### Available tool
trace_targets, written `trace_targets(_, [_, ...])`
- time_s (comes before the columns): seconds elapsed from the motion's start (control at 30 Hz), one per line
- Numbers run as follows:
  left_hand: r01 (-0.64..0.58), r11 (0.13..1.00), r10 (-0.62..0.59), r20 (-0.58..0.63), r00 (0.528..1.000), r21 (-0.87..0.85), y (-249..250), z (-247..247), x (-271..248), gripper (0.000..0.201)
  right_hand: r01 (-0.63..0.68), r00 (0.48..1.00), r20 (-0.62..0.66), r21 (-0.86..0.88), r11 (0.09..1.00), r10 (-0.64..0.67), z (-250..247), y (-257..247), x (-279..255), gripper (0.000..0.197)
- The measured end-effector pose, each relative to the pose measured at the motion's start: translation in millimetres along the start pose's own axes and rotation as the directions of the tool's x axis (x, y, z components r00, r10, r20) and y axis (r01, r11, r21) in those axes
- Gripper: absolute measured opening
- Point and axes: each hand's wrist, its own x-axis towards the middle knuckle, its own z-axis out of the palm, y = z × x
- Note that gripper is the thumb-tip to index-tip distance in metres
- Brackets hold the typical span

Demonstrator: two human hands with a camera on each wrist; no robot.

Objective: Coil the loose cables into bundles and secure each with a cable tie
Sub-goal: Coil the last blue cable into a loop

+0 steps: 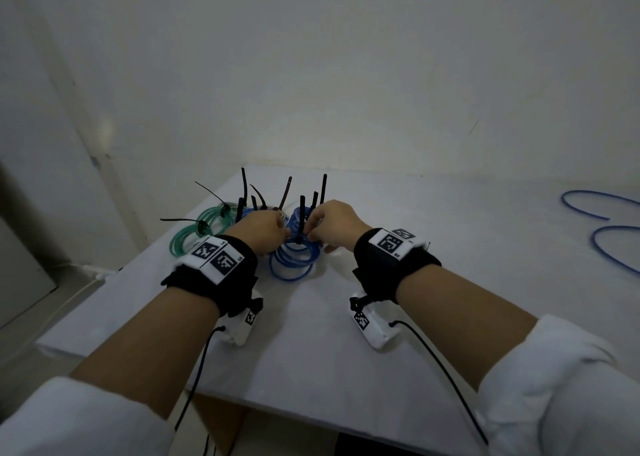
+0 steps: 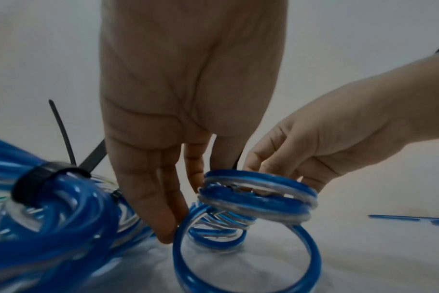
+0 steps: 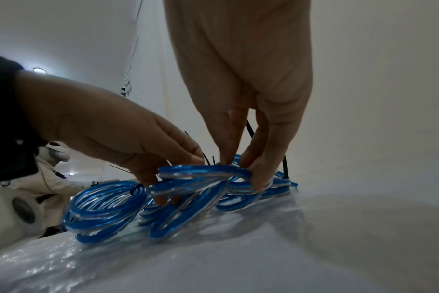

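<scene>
A coil of blue cable (image 1: 294,265) lies mid-table between both hands. My left hand (image 1: 282,235) grips its left side, fingers reaching down through the loops (image 2: 173,228). My right hand (image 1: 311,236) pinches a black cable tie (image 1: 302,216) at its base on top of the coil, and its other fingers curl over the loops (image 3: 258,178). The tie's tail stands upright between the hands. In the right wrist view the blue coil (image 3: 188,184) sags in loose rings and the right hand's pinch (image 3: 228,161) hides the tie's head.
Tied blue bundles (image 2: 63,208) and green bundles (image 1: 194,237) with upright black tie tails sit at the table's far left. A loose blue cable (image 1: 609,244) curves along the right edge. The wall runs close behind, and the table's left edge (image 1: 104,282) drops to the floor.
</scene>
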Motion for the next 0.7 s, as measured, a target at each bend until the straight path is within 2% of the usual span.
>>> trace_targets(0.1, [0.011, 1.0, -0.012, -0.117, 0.993, -0.012, -0.3, -5.3, 1.2, 0.026, -0.02, 1.0, 0.02, 0.047, 0.999, 0.019, -5.6, 5.7, 0.9, 0.011])
trace_targets(0.2, [-0.016, 0.994, -0.018, -0.293, 0.956, -0.113, 8.8, -14.0, 0.6, 0.023, -0.049, 0.999, 0.018, 0.066, 0.997, 0.047, -18.7, 13.4, -2.5, 0.01])
trace_targets(0.3, [-0.137, 0.958, 0.007, -0.458, 0.889, -0.251, 27.8, -24.1, -0.5, 0.017, -0.076, 0.997, 0.005, 0.051, 0.996, 0.076, -39.8, 26.1, -8.7, 0.012])
trace_targets(0.37, [-0.235, 0.938, 0.073, -0.522, 0.85, -0.253, 47.2, -29.2, 0.8, 0.014, -0.1, 0.995, -0.018, 0.033, 0.994, 0.101, -59.0, 37.3, -14.1, 0.012])
trace_targets(0.53, [-0.397, 0.901, 0.263, -0.511, 0.818, -0.173, 118.2, -27.0, 8.4, 0.013, -0.189, 0.976, -0.111, -0.02, 0.982, 0.186, -116.5, 79.1, -38.2, 0.013])
trace_targets(0.7, [-0.487, 0.857, 0.405, -0.365, 0.838, -0.168, 196.2, -2.7, 22.0, 0.012, -0.331, 0.93, -0.203, -0.109, 0.937, 0.305, -173.4, 130.3, -77.2, 0.007])
